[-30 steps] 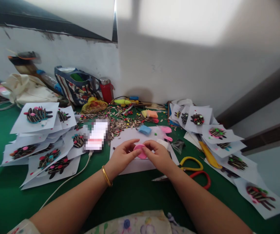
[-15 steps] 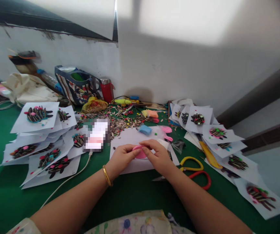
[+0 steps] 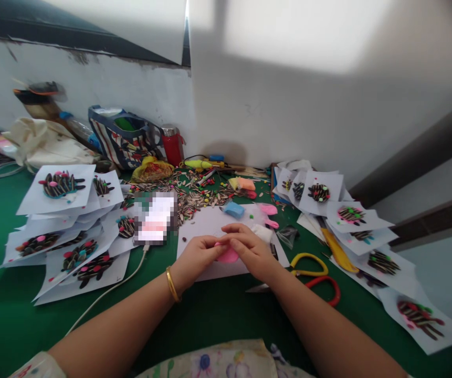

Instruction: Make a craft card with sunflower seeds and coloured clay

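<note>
A flat pink clay piece point(image 3: 228, 255) lies on a white paper sheet point(image 3: 210, 223) in the middle of the green table point(image 3: 9, 315). My left hand point(image 3: 196, 256), with a gold bangle at the wrist, presses its fingertips on the clay's left edge. From the right, my right hand point(image 3: 253, 249) covers the top of the pink clay piece with its fingers. Both hands pinch the clay between them, and most of it is hidden under the fingers.
Blue clay point(image 3: 233, 209), pink clay point(image 3: 268, 209) and a heap of sunflower seeds point(image 3: 194, 194) lie behind the sheet. Yellow scissors point(image 3: 308, 264) and red scissors point(image 3: 326, 290) are at the right. Paper sheets with seed pictures point(image 3: 72, 252) flank both sides. A phone point(image 3: 154, 218) with cable lies left.
My two hands have closed over the pink clay, and my right fingers have slid left across its top, so less of it shows now.
</note>
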